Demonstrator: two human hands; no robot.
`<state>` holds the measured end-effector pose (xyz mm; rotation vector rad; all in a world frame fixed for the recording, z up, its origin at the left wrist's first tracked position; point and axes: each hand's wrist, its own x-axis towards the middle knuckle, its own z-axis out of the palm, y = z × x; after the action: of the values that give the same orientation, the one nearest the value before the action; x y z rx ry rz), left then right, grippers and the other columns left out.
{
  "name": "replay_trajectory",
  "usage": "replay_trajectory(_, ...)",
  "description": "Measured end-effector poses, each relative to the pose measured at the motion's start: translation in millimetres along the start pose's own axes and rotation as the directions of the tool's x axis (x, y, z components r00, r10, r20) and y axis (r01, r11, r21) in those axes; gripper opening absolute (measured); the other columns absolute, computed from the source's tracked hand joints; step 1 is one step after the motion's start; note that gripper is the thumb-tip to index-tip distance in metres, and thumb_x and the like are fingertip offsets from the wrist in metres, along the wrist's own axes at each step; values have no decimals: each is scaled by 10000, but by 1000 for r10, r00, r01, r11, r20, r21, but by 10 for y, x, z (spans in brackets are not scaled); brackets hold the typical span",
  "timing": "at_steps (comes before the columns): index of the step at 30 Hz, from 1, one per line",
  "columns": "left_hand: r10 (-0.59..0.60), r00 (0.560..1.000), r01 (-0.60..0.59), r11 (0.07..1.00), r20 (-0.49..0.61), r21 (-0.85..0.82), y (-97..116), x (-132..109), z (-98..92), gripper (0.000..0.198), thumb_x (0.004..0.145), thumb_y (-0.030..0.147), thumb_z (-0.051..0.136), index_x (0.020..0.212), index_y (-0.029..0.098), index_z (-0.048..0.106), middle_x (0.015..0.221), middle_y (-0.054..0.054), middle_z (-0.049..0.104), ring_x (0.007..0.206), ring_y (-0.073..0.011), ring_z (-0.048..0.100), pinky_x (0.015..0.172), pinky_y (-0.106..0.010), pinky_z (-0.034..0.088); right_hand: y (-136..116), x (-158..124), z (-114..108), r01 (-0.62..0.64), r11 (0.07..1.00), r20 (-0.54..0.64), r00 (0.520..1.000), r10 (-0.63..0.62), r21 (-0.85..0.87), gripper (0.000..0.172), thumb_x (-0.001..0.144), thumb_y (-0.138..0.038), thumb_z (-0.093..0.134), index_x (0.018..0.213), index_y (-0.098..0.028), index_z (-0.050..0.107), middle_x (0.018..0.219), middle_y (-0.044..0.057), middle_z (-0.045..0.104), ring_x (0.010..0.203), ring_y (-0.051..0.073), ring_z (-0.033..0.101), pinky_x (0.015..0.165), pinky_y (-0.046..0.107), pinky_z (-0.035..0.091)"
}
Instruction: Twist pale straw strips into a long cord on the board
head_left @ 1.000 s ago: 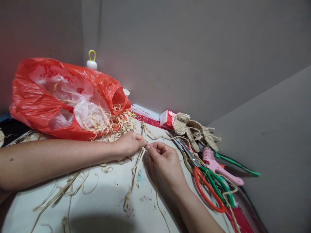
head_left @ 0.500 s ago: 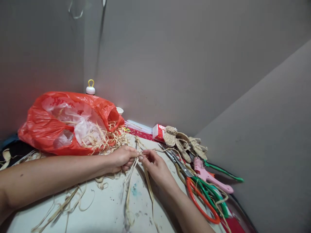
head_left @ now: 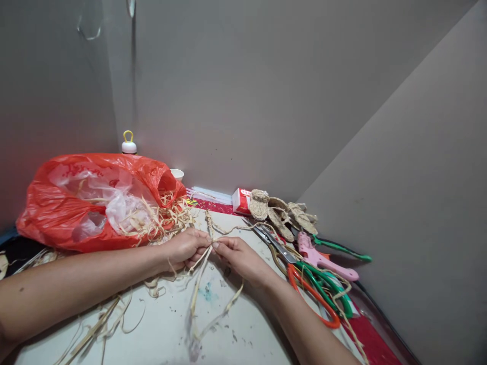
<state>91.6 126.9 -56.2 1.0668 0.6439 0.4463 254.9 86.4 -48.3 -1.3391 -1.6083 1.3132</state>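
Observation:
My left hand and my right hand meet fingertip to fingertip above the white tabletop, both pinching pale dry plant-fibre strands. Loose ends of the strands dangle below the fingers, partly blurred. Beyond the hands a thin braided cord runs from the pinched spot toward the right. Exactly how the strands cross between my fingertips is too small to make out. To the left, more loose fibre strips lie under and in front of my left forearm.
A red plastic bag spilling fibre strips stands at the left. On the right lie small woven sandals, scissors with orange handles, scissors with green handles and a pink glue gun. Grey walls enclose the table's back and right.
The view has shifted slightly. Both hands still pinch together; the strand ends below have swung, with one that hung by my right hand now curving differently.

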Motion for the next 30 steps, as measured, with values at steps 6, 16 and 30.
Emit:
replay_trajectory(6,-16,999,14,1000,45,27,39,-8,-12,295,698,383,639,652,183,427,458,113,243,358,-22,136,346,-187,76,-44,-22,-28,-169,962,45,986,163,213,289,754,-426,583,636,-180,489,416,-117,267,375,47,123,350,193,95)
replay_trajectory(16,-24,995,25,1000,92,-6,103,-44,14,303,725,383,645,680,182,422,462,115,240,367,-19,120,360,-180,64,60,11,-71,-218,878,212,968,137,427,318,779,-366,589,600,-192,392,444,-120,246,369,33,105,332,171,58)
replay_trajectory(30,231,972,-207,765,40,610,30,27,-57,240,812,341,462,673,149,505,547,59,393,491,-66,314,470,-193,240,40,0,28,-247,886,123,969,215,393,339,773,-385,594,564,-177,426,413,-117,264,346,22,128,322,163,67)
